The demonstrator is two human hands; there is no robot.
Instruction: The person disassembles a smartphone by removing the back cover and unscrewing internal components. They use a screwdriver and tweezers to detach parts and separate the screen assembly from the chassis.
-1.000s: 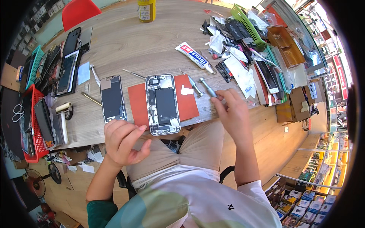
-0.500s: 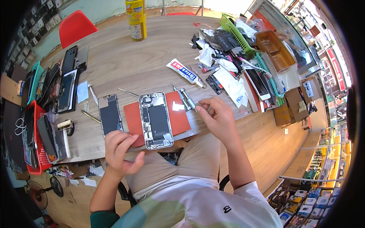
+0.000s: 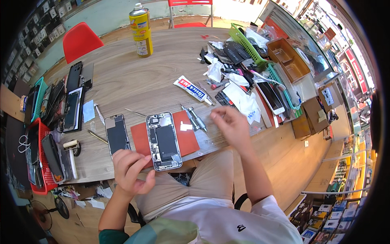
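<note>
An opened phone body (image 3: 164, 140), its battery and inner parts showing, lies on a reddish-brown mat (image 3: 187, 142) near the table's front edge. Left of it rests a detached phone screen (image 3: 116, 136), dark side up. My left hand (image 3: 132, 171) hovers at the lower ends of both, thumb and fingers apart and nothing visible in it. Two metal screwdrivers (image 3: 196, 118) lie side by side at the mat's right edge, beside a small white piece (image 3: 185, 126). Just right of them, my right hand (image 3: 230, 124) is raised with loosely curled fingers, apart from the screwdrivers; no object shows in it.
A glue tube (image 3: 192, 89) lies beyond the screwdrivers. Tissues (image 3: 242, 97), phone parts and a green basket (image 3: 248, 44) crowd the right side. A yellow spray can (image 3: 141, 34) stands at the back. Tweezers (image 3: 97, 136), a roller (image 3: 72, 154) and a red basket (image 3: 45, 162) are left.
My right hand has come away from the screwdriver it was touching, which now lies on the table. My left hand stays nearly in place. The whole view has tilted up slightly.
</note>
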